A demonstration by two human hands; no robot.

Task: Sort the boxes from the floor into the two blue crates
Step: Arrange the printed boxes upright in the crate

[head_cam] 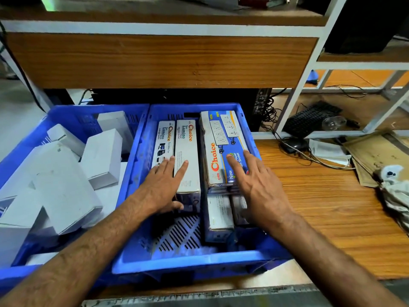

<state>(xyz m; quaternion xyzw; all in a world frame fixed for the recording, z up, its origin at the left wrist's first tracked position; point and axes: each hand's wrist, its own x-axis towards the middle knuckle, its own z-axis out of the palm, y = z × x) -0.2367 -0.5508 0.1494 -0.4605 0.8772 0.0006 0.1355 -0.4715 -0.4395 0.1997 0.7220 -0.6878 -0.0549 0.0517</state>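
Two blue crates stand side by side on a wooden surface. The right crate (188, 261) holds several long "Choice" power-socket boxes. My left hand (163, 187) rests with straight fingers on two white boxes (188, 151) standing at the crate's left side. My right hand (254, 185) lies flat, fingers straight, on the blue-and-white Choice box (218, 138) stacked on other boxes at the right. The left crate (66, 111) holds several plain white boxes (59, 185) piled loosely.
A wooden drawer front with a white frame (161, 60) looms behind the crates. To the right lie a black keyboard (309, 120), a mouse (295, 144), cables, papers and a brown envelope (376, 156). The right crate's slotted floor (177, 235) shows near me.
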